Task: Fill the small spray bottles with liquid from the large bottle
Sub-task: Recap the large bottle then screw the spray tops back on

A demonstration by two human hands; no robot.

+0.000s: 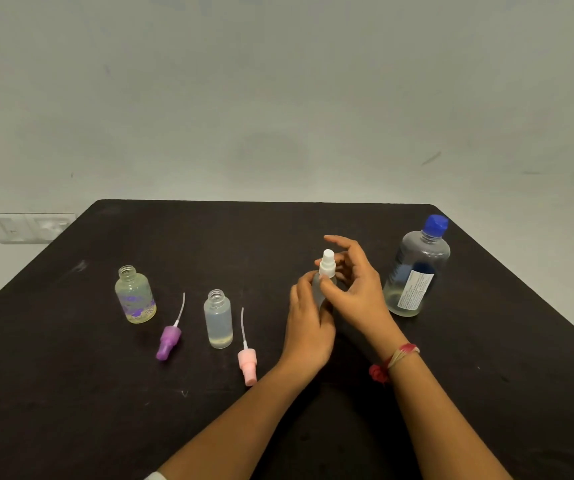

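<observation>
A small clear spray bottle with a white spray head (327, 263) stands near the table's middle. My left hand (308, 323) grips its body from the left. My right hand (353, 287) pinches the white head between thumb and fingers. The large clear bottle (417, 271) with a blue cap stands upright to the right, a little liquid at its bottom. Two small bottles stand uncapped to the left: a frosted one (218, 318) and one with purple print (135, 294). A pink spray head (247, 365) and a purple spray head (168, 341) lie beside them.
The black table (70, 393) fills the lower view, its far edge against a pale wall. A white switch plate (30, 227) is on the wall at left. A red thread bracelet (391, 362) circles my right wrist.
</observation>
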